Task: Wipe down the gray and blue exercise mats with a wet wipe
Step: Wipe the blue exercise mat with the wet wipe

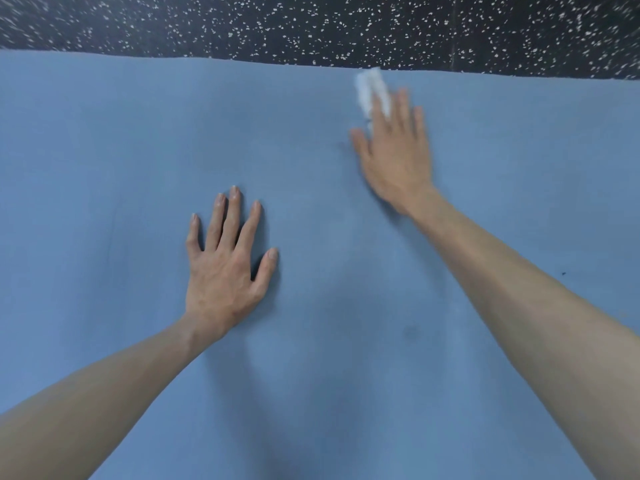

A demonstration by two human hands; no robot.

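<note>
We see the smooth blue foam exercise mat (104,150) filling nearly the whole frame, its far edge running across the upper part. Above that edge, a strip of black rubber floor with white speckles (207,22) along the top.

Left hand (225,268), lower centre-left: palm down flat on the mat, fingers straight and spread, thumb out to the right. Holds nothing.

Right hand (394,150), upper centre-right: reached out toward the mat's far edge, palm down, fingers straight and close together, pressing the crumpled white wet wipe (369,88) onto the mat. Wipe sticks out past the fingertips, just short of the far edge, partly hidden under the fingers. This hand and the wipe are motion-blurred.

Small dark speck (563,273) on the mat at mid right. Faint darker smudge (410,332) on the mat, lower centre.

We can't see a gray mat in this view.
</note>
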